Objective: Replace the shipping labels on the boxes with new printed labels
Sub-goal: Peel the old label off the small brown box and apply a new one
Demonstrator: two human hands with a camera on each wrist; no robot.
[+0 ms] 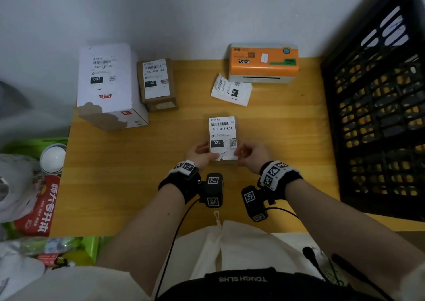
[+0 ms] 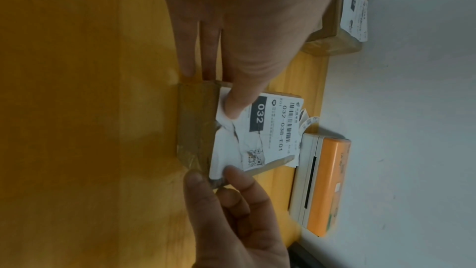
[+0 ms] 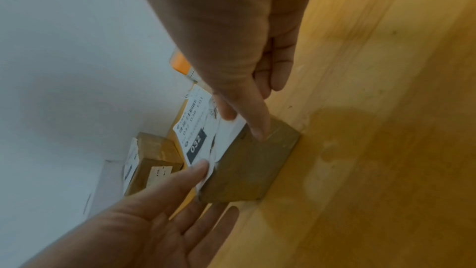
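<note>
White carton (image 1: 108,82): far left of the counter (image 1: 138,174), against the wall, shipping label on its top face, lower corner of the outer skin torn away.

Brown parcel (image 1: 158,84): just beside the white carton on its right, label on top.

Left hand (image 1: 200,154): at the near left corner of the small brown box (image 2: 198,127). Thumb lies flat on the label's near left corner; the other fingers (image 2: 188,52) are straight and together, resting along the box's left side down to the counter.

Small brown box: centre of the counter, flat on the wood, between the two hands.

Old label (image 1: 222,137): on the top face of the small box, printed 032-038-E01 with a black 032 block; near edge wrinkled and torn, a notch showing in the middle of that edge.

Right hand (image 1: 249,154): at the near right corner of the same box. Thumb and forefinger curl onto the label's near right corner, forefinger tip on the box's near face just under the paper; whether the paper is truly pinched I cannot tell.

Loose printed labels (image 1: 231,90): small curled pile beyond the box, just in front of the printer.

Label printer (image 1: 263,62): orange top, white base, against the wall.

Black crate (image 1: 377,107): far right, lattice-sided, standing on the counter's right end.
</note>
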